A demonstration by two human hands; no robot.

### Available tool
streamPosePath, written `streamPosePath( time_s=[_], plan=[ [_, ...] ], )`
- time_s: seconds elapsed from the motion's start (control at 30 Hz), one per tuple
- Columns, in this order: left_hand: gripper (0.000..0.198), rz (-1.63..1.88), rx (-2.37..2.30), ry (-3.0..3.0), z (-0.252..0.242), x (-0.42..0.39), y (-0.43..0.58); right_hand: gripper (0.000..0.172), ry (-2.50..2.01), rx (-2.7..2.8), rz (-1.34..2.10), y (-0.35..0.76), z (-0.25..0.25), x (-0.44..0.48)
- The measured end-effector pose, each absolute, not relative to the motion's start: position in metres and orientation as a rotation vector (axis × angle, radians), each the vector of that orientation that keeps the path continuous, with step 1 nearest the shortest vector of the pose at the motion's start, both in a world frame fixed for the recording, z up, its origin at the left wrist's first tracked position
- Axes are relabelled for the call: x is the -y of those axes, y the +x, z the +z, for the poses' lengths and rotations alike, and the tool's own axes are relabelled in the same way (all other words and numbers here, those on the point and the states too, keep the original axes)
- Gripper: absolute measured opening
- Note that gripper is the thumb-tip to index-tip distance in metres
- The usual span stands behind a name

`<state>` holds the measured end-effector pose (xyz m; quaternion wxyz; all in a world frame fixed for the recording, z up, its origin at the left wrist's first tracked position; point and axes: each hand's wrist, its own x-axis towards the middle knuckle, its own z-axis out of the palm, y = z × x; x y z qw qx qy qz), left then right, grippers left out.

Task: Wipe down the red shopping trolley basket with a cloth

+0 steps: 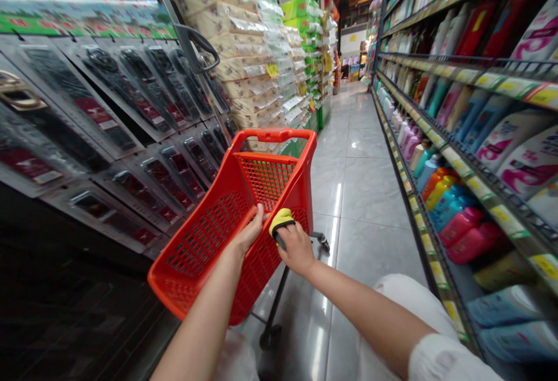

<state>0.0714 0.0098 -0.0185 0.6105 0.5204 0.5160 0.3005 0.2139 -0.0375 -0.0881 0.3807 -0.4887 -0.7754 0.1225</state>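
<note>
A red plastic shopping trolley [226, 218] stands tilted in a shop aisle just in front of me; its mesh basket holds nothing that I can see. My left hand [249, 232] is closed over the near rim of the basket. My right hand [296, 247] grips the trolley's handle right beside it, wrapped round a yellow-and-black grip piece [281, 218]. The trolley's dark stem and a wheel [267, 339] show below the basket.
On the left hang racks of packaged dark goods [131, 96], with stacked paper packs [244, 44] further along. Shelves of coloured bottles [457, 195] line the right side. A glossy tiled floor [357, 172] runs ahead between them.
</note>
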Motion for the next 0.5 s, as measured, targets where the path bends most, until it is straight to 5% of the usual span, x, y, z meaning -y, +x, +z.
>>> streamPosePath(
  time_s=[0.33,0.5],
  plan=[
    [0.074,0.681,-1.223,1.163,-0.023,-0.009,0.066,0.046,-1.555,1.311,0.787,0.248,-0.106,-0.044],
    [0.074,0.633,-1.166,1.166,-0.009,0.001,0.078,0.050,-1.264,1.264,0.569,0.249,-0.071,-0.064]
  ],
)
